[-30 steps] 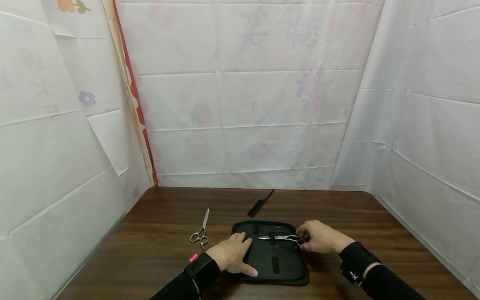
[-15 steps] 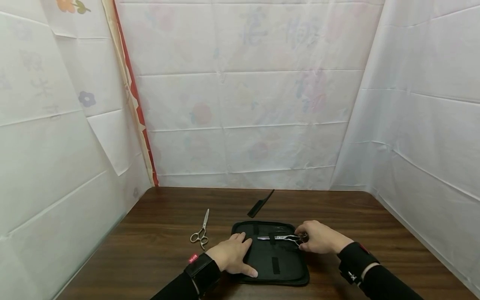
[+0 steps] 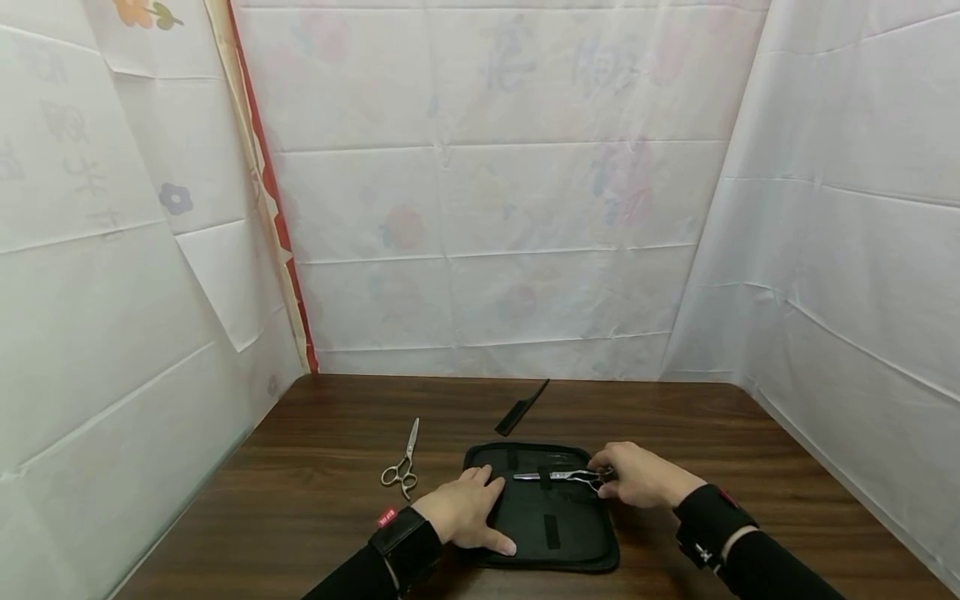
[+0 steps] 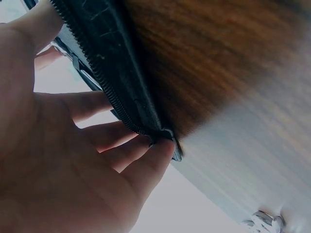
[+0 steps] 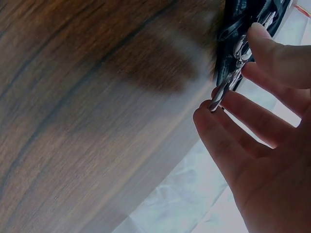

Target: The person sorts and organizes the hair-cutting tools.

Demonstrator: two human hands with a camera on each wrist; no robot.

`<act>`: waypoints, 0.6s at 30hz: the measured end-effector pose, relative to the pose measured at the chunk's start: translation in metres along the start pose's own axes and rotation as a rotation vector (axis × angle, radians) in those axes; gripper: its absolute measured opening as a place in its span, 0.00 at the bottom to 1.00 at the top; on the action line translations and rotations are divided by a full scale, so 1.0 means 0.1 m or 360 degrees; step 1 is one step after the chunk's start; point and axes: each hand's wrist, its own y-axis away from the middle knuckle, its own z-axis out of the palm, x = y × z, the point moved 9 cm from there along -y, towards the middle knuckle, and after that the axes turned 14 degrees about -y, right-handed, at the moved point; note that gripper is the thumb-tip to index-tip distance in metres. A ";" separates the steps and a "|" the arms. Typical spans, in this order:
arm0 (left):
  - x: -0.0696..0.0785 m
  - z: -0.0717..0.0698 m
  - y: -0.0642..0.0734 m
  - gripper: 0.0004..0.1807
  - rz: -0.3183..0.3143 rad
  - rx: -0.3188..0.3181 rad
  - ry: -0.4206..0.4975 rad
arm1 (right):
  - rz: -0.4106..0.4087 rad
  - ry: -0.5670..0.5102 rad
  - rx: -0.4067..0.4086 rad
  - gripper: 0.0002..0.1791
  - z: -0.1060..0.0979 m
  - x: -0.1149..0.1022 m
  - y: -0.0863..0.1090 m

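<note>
A black zippered case lies opened flat on the table. My left hand rests on its left side, fingers spread and thumb over the near part. In the left wrist view, the fingertips lie along the case's zipper edge. Silver scissors lie across the upper half of the case, their blades under a black elastic loop. At the case's right edge, my right hand holds these scissors by the finger rings. The right wrist view shows thumb and fingers around the handles, which stick out past the case.
A second pair of silver scissors lies left of the case, blades pointing away. Behind the case is a black comb with a thin tail. White sheets hang around the brown wooden table at the back and sides.
The scissors in my right hand have slid slightly left, farther through the elastic loop, and the hand has moved with them. My left hand has stayed in place.
</note>
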 end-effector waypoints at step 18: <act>0.00 0.00 0.01 0.51 -0.0002 0.0004 -0.0001 | 0.0006 -0.0068 -0.0019 0.19 0.05 0.00 -0.04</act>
